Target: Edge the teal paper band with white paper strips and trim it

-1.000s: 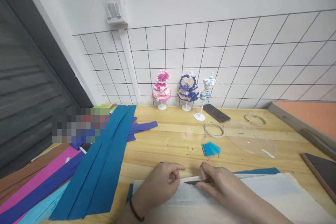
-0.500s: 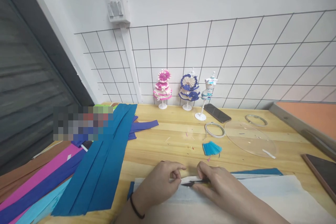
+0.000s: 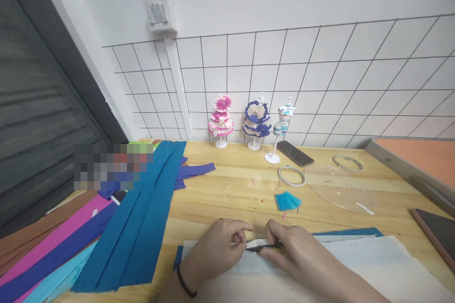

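A thin white sheet (image 3: pixel 341 270) lies at the front of the table, with blue material (image 3: pixel 348 232) showing along its far edge. My left hand (image 3: pixel 220 246) pinches the sheet's edge between thumb and finger. Close by on the right, my right hand (image 3: pixel 295 246) grips small black scissors (image 3: pixel 258 248), their tips pointing left along that edge near my left fingers. The scissors' handles are mostly hidden in my right hand. Just beyond my hands lies a small pleated turquoise piece (image 3: pixel 287 201).
Blue folded strips (image 3: pixel 138 232) and other coloured strips spread over the left side. Small dress-form stands (image 3: pixel 254 125) line the back. A phone (image 3: pixel 295 152), wire coils (image 3: pixel 291 176) and a clear disc (image 3: pixel 339 187) lie behind my hands; another phone (image 3: pixel 435 232) sits at the right.
The scissors' blades were slightly apart and are now closer together at the sheet's edge. Both hands stay in nearly the same place.
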A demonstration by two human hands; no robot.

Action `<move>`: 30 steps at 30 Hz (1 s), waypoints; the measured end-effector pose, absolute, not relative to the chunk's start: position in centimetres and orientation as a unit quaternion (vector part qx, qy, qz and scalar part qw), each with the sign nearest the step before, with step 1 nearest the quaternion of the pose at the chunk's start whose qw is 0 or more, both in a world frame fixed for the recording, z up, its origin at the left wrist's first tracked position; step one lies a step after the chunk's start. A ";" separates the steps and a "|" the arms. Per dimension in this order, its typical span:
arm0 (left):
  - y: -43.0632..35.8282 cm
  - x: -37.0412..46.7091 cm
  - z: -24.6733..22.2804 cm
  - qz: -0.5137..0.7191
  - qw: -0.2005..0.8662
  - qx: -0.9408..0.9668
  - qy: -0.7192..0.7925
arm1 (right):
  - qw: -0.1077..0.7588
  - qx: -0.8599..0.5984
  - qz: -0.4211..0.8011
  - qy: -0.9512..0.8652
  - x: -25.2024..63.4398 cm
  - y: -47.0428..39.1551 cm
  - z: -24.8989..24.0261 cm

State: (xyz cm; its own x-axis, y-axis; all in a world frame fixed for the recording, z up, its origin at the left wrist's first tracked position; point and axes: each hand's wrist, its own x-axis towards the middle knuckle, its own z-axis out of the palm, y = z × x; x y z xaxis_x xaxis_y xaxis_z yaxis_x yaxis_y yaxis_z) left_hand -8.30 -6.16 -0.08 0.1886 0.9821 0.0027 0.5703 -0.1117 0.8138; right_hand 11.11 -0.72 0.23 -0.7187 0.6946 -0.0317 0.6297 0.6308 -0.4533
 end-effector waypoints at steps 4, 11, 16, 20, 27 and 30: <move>-6.1 -8.4 -0.2 0.296 0.352 0.681 0.570 | 0.065 -0.375 0.223 -0.897 11.1 -0.8 0.3; -6.0 -8.4 -0.4 0.294 0.360 0.684 0.562 | 0.062 -0.378 0.232 -0.894 11.1 -0.8 0.5; -5.9 -8.5 -0.6 0.298 0.373 0.676 0.562 | 0.062 -0.379 0.234 -0.893 11.0 -0.6 0.3; -5.9 -8.7 -0.8 0.296 0.378 0.672 0.564 | 0.062 -0.379 0.230 -0.894 11.2 -0.6 0.2; -5.8 -8.8 -1.3 0.306 0.380 0.665 0.565 | 0.064 -0.376 0.235 -0.894 11.4 -0.5 0.0; -5.8 -8.8 -1.4 0.308 0.384 0.663 0.564 | 0.068 -0.377 0.235 -0.893 11.3 -0.6 -0.1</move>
